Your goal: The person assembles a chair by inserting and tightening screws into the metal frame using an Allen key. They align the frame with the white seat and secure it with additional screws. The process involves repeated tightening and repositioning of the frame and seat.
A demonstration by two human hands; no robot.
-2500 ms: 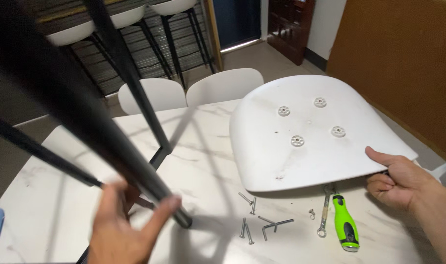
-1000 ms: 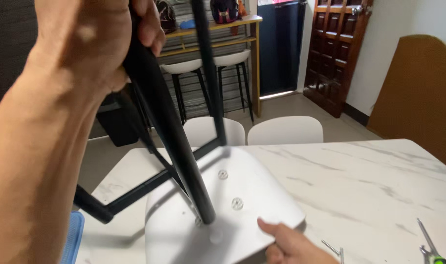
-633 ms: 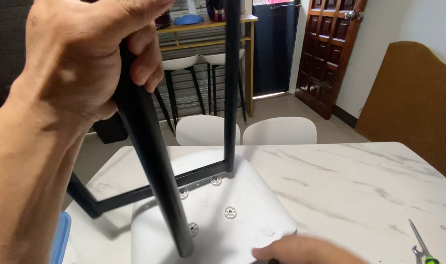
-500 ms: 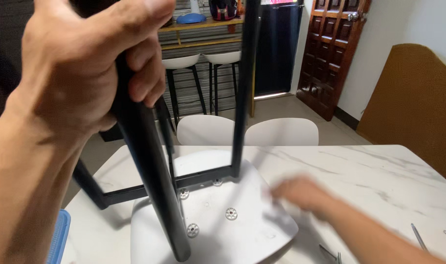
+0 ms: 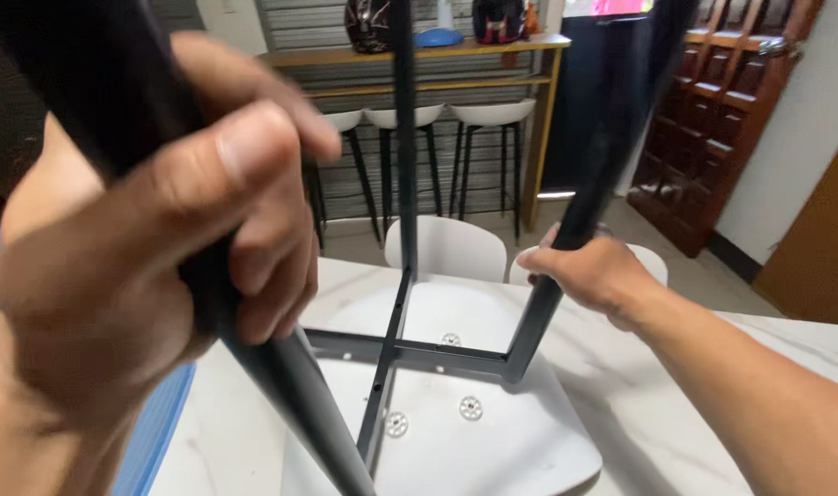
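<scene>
- Frame (image 5: 410,354) of black metal legs stands on the upturned white seat (image 5: 492,441), which lies on the marble table (image 5: 787,367) near its far edge.
- Left hand (image 5: 152,266): grip clenched around the near leg.
- Right hand (image 5: 594,271): grip wrapped round the far right leg.
- White chairs (image 5: 447,248) wait beyond the table's far edge.

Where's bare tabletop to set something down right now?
Free: the marble table right of the white seat shell, under the right hand; a narrower strip between the shell and the blue item. Crowded: the shell itself, under the black leg frame gripped by the left hand.
</scene>
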